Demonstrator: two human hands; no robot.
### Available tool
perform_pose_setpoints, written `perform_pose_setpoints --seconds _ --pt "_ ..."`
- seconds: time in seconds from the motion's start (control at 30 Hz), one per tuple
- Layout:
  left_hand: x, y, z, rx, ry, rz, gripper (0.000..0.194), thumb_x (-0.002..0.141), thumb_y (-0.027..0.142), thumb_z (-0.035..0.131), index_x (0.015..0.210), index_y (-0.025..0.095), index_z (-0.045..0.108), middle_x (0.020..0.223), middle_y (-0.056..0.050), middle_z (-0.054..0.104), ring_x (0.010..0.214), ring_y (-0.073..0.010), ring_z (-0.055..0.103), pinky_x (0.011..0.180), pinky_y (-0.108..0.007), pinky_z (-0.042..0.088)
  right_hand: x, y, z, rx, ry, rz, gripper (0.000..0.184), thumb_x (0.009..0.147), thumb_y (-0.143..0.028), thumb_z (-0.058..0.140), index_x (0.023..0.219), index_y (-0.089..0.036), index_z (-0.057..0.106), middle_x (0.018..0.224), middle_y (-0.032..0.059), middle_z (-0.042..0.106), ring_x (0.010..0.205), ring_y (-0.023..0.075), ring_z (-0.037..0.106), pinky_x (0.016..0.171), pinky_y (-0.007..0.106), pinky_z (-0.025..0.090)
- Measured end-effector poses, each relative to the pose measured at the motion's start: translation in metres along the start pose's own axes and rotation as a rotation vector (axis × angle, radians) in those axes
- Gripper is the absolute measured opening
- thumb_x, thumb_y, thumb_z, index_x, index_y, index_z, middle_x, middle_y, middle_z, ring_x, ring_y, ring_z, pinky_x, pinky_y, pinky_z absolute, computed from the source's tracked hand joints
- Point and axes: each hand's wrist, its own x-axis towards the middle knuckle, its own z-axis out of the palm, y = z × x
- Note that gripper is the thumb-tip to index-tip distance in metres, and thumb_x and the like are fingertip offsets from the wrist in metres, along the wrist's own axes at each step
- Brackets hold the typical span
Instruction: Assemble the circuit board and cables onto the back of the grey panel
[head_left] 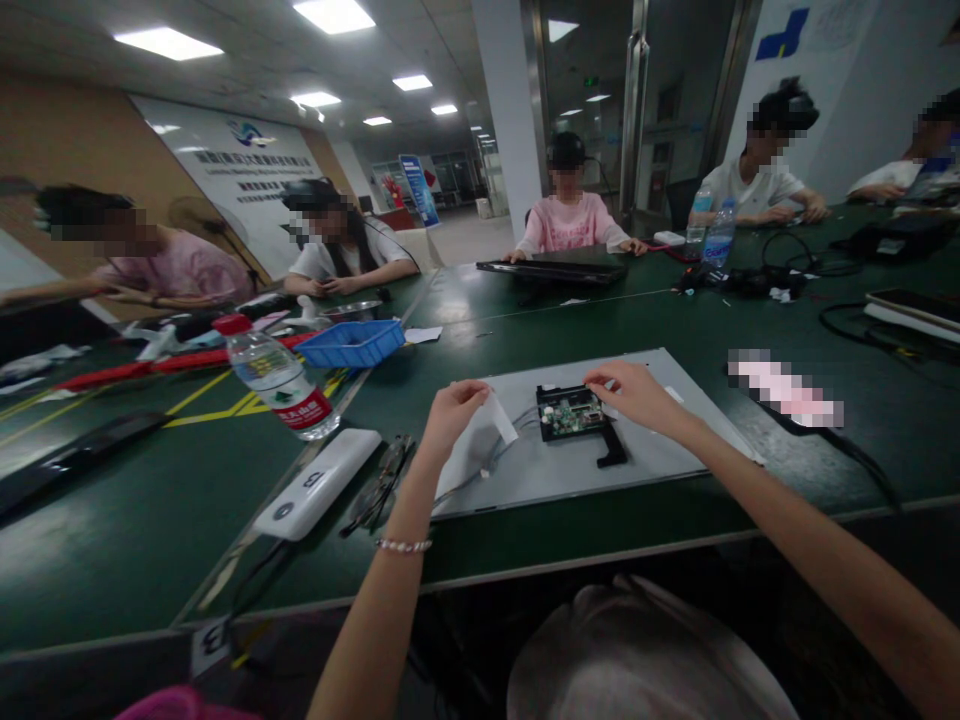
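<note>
Currently: circuit board lying on flat panel, both hands working close by

The green circuit board [574, 415], seated in a black bracket [615, 450], is resting near the middle of the pale panel [540, 480]. The bracket's arm is pointing towards 5 o'clock, and thin cables [491, 458] are running off towards 8 o'clock.

The left hand [459, 405], at the board's 9 o'clock, is pinching a white strip [500, 418] by its upper end. The right hand [634, 395] is bringing its fingertips together at the board's 2 o'clock corner; whether they are gripping anything cannot be told.

Handling, in this onlooker's judgement: the board is looking light and rigid but fragile, its components sitting exposed, so the bracket's outer edges are offering the safer hold. The strip is appearing thin and limp, likely to curl, and best taken by an end. The cables are looking flexible and liable to snag.

Containers: at 10 o'clock from the panel, a red-capped bottle [285, 385] is standing with clear liquid inside. Farther out, towards 11 o'clock, a blue tray [352, 345] is sitting just beside a metal bowl [358, 310]; contents of both are escaping confirmation.
</note>
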Motion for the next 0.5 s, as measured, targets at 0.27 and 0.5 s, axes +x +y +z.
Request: perform_pose_setpoints --seconds 0.27,0.5 --pt "-0.007 -0.001 0.008 0.278 -0.121 0.077 0.019 0.074 0.031 0.055 0.078 0.016 0.067 0.075 -0.004 0.067 0.071 -0.0176 0.06 0.069 -0.029 0.046 -0.007 -0.063 0.037 -0.19 -0.207 -0.342 0.037 0.091 -0.025 0.046 0.126 -0.015 0.05 0.127 0.0137 0.055 0.116 0.0249 0.051 0.098 0.043 0.041" --pt "-0.014 0.0 0.005 0.557 -0.06 0.188 0.02 0.076 0.028 0.056 0.091 0.017 0.063 0.084 -0.004 0.064 0.077 -0.0185 0.059 0.075 -0.031 0.046 -0.011 -0.082 0.064 -0.262 -0.308 -0.491 0.041 0.089 -0.033 0.052 0.121 -0.007 0.051 0.128 0.0203 0.053 0.119 0.0272 0.049 0.098 0.041 0.04"
